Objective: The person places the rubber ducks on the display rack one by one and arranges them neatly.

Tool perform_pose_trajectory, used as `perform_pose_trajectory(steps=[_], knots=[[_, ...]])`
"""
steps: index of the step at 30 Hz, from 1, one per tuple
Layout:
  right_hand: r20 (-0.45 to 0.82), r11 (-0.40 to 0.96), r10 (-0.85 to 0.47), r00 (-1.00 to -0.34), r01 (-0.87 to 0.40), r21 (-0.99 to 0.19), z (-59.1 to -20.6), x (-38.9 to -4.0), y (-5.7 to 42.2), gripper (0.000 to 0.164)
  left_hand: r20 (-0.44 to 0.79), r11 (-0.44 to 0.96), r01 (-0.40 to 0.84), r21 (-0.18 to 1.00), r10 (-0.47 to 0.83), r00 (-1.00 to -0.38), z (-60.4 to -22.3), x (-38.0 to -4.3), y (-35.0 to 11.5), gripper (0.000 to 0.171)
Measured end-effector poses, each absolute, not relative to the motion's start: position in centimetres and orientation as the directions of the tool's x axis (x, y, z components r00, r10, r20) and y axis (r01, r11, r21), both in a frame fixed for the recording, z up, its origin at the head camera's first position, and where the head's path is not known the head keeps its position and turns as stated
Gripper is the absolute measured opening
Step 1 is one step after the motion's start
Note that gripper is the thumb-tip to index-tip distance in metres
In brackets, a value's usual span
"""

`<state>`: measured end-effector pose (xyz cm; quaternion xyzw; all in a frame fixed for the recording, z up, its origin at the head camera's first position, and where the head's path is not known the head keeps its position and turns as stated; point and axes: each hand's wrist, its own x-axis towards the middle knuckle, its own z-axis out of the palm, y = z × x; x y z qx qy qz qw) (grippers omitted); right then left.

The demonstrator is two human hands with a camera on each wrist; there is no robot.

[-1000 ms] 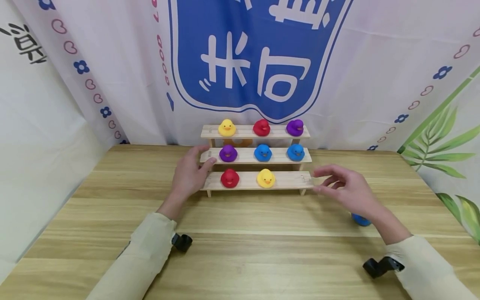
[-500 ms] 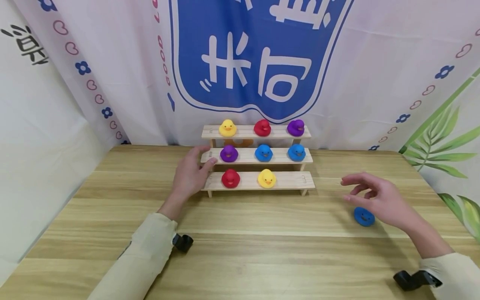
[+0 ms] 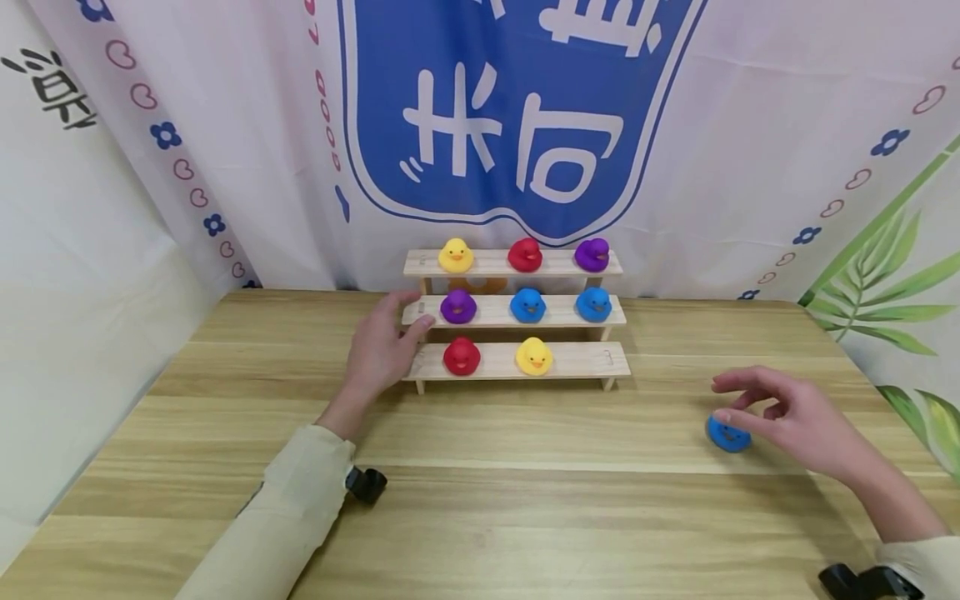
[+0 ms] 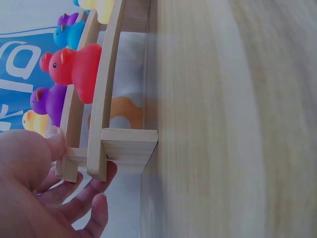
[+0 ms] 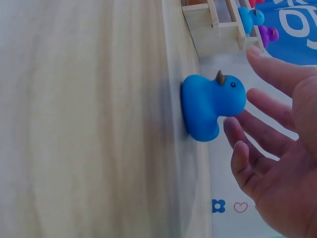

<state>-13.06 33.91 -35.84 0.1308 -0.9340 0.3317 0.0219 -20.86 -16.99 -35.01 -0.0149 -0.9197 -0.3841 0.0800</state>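
A three-tier wooden stand (image 3: 577, 360) holds rubber ducks. My left hand (image 3: 377, 348) grips its left end, the thumb at the middle tier; in the left wrist view the fingers (image 4: 81, 201) curl at the board ends. Lying apart on the table to the right is a blue rubber duck (image 3: 729, 439). Just over it hovers my right hand (image 3: 806, 421), fingers loosely bent, and the right wrist view shows the palm facing the blue duck (image 5: 200, 106) without a grip on it. On the bottom tier sit a red duck (image 3: 461, 357) and a yellow duck (image 3: 534, 357).
Yellow, red and purple ducks (image 3: 592, 256) stand on the top tier; the middle tier carries a purple duck (image 3: 458, 307) and two blue ducks (image 3: 528, 306). A printed curtain (image 3: 255, 167) hangs behind the wooden table (image 3: 480, 517).
My right hand has moved from the stand's right end, rightward and toward the table front, to the loose blue duck. The left hand stays at the stand.
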Motion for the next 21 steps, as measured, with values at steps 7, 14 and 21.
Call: perform_pose_trajectory(steps=[7, 14, 21], knots=[[0.071, 0.775, -0.222, -0.972, -0.221, -0.592, -36.1, -12.6, 34.5, 0.038, 0.154, 0.704, 0.084, 0.705, -0.037, -0.987, -35.0, -20.9, -17.0, 0.054], [0.085, 0.757, -0.263, -0.961, -0.261, -0.599, -36.5, -12.3, 34.8, 0.039, 0.145, 0.701, 0.075, 0.709, -0.040, -0.989, -35.0, -20.9, -17.0, 0.055], [0.002, 0.742, -0.314, -0.950, -0.246, -0.624, -36.7, -12.3, 35.1, 0.045, 0.140, 0.702, 0.069, 0.709, -0.044, -0.989, -34.9, -20.9, -16.9, 0.055]])
